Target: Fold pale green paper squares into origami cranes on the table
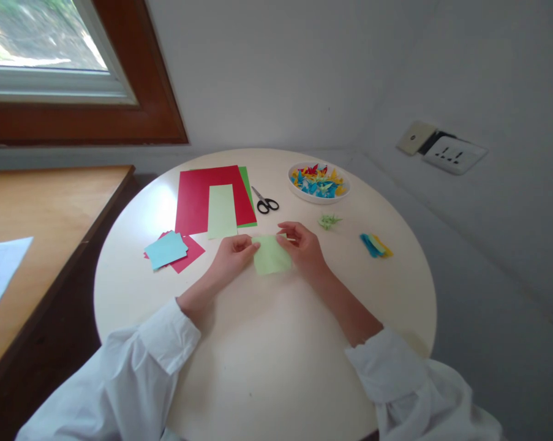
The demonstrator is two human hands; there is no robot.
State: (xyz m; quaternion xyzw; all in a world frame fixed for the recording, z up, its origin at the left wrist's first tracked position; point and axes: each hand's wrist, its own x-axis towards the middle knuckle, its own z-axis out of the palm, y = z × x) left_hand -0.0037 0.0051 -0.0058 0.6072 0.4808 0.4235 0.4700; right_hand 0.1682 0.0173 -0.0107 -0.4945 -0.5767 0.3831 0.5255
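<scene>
A pale green square of paper (pixel 272 256) is held between my two hands over the white round table (pixel 276 343). My left hand (pixel 234 252) pinches its upper left corner between thumb and fingers. At the upper right corner, my right hand (pixel 304 245) grips the sheet, thumb on top and fingers curled behind. Just beyond my hands lies a longer pale green strip of paper (pixel 221 211), resting on a large red sheet (pixel 193 196). Scissors with black handles (pixel 267 204) lie past the paper, blades pointing away.
A white bowl (pixel 319 197) of colourful folded paper pieces stands at the back right. Small green clippings (pixel 329 221) and a blue and yellow paper pile (pixel 376 245) lie at right. Light blue squares (pixel 166 250) over red ones sit at left. A wooden desk (pixel 51 202) adjoins.
</scene>
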